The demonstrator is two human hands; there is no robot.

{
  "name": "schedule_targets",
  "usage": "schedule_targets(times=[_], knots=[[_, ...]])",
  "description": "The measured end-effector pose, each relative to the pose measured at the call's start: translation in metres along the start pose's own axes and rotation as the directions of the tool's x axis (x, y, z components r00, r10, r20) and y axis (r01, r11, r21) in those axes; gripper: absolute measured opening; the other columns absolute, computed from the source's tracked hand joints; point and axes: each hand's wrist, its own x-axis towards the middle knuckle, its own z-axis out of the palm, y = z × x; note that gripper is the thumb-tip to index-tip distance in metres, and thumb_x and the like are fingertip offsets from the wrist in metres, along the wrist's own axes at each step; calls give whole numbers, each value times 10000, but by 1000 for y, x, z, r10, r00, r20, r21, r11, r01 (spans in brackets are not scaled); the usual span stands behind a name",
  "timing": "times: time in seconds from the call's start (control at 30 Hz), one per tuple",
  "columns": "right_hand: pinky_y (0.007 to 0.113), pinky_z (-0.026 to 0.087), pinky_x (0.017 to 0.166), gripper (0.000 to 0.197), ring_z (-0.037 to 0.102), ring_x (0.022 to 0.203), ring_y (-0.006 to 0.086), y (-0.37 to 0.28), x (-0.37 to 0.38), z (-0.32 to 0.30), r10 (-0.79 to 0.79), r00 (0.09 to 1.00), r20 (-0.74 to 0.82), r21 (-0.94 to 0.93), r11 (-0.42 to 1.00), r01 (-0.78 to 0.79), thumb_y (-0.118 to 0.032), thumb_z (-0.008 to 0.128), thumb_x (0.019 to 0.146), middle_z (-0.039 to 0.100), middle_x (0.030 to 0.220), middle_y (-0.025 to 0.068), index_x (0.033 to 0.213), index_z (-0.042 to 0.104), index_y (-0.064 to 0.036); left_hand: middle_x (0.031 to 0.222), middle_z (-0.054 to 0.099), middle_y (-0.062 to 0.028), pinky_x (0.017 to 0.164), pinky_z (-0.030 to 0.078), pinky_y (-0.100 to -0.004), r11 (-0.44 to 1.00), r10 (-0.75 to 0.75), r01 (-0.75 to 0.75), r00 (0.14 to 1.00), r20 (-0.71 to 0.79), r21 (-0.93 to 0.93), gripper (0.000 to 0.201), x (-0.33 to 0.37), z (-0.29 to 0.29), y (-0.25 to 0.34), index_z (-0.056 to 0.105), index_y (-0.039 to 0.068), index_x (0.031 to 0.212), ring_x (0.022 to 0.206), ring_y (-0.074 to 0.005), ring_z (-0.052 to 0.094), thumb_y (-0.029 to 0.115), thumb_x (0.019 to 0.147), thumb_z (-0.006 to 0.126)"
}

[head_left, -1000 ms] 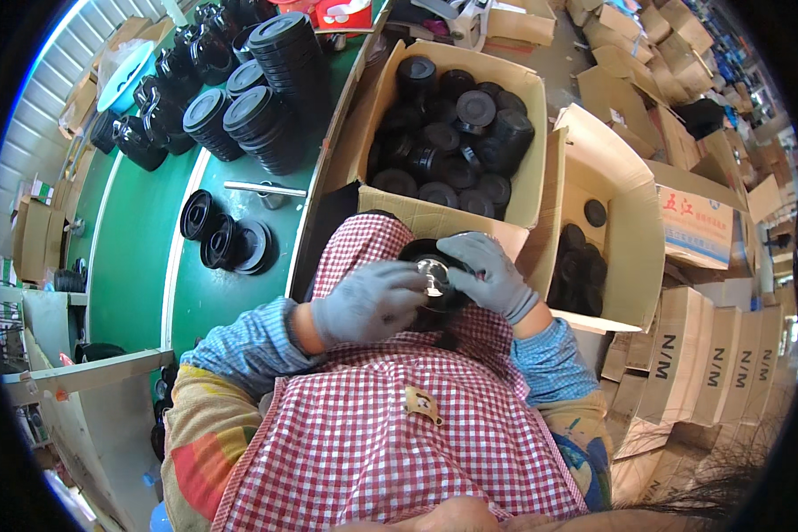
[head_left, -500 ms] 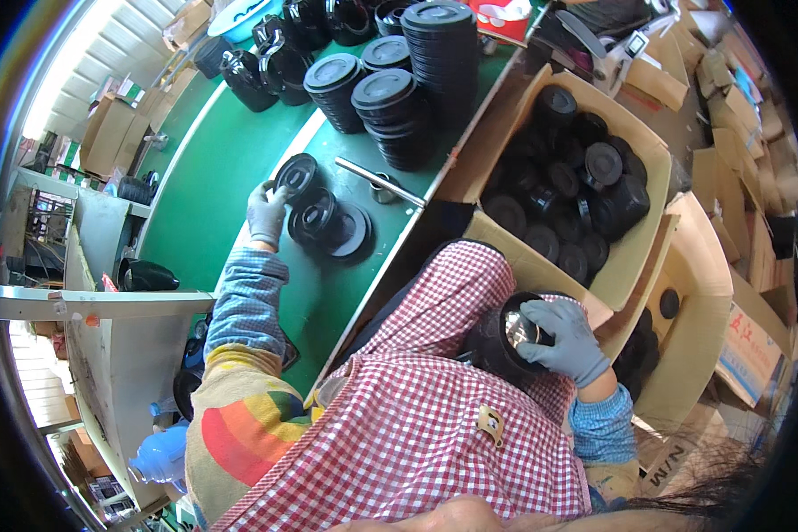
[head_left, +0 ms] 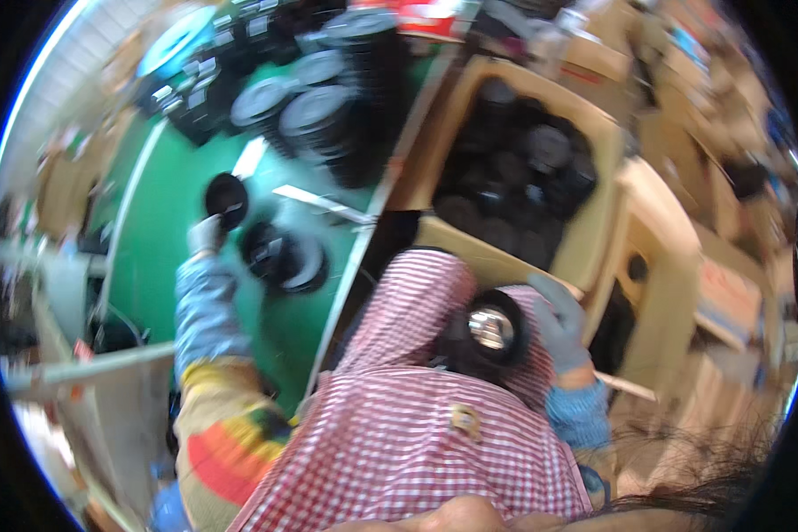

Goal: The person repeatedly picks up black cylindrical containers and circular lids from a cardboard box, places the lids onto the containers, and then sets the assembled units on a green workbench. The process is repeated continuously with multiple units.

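Between the fingers and thumb of my gloved left hand [head_left: 207,236] is the edge of a black round lid [head_left: 228,202], held tilted over the green table. Just right of it on the table lie a black ring-shaped part [head_left: 262,251] and a flat round disc [head_left: 308,264]. A black round housing [head_left: 516,317] rests in my lap against the checked apron, with a shiny metal piece [head_left: 490,328] inside its opening. My gloved right hand [head_left: 560,326] is beside the housing's right edge, fingers loosely stretched and blurred, nothing seen in them.
Stacks of black lids [head_left: 317,113] and black glossy parts [head_left: 191,99] stand at the table's far end. A metal rod [head_left: 324,205] lies near its right edge. At right, a cardboard box [head_left: 607,217] holds many black round parts, with another opened carton [head_left: 669,293] beside it.
My right hand has moved off the metal piece to the housing's right side, uncovering it. My left hand still holds the lid, now raised more upright. The whole view has shifted and blurred.
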Motion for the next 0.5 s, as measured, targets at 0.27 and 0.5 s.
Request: schedule_targets(times=[0.27, 0.5], knots=[[408, 358, 1163, 563, 480, 1393, 303, -36, 42, -11, -214, 977, -19, 228, 950, 213, -306, 656, 990, 533, 1470, 184, 1440, 528, 8, 1156, 696, -161, 939, 538, -371, 600, 316, -652, 726, -611, -464, 271, -134, -172, 186, 656, -70, 1150, 1044, -250, 685, 117, 998, 532], [344, 484, 1020, 453, 614, 1110, 182, -54, 29, 9, 10, 999, 42, 558, 829, -32, -365, 495, 1082, 645, 1186, 107, 1367, 561, -19, 1240, 588, -89, 985, 479, -325, -230, 640, -494, 572, -513, -838, 477, -235, -224, 413, 541, 34, 1335, 1140, -183, 588, -63, 873, 612]])
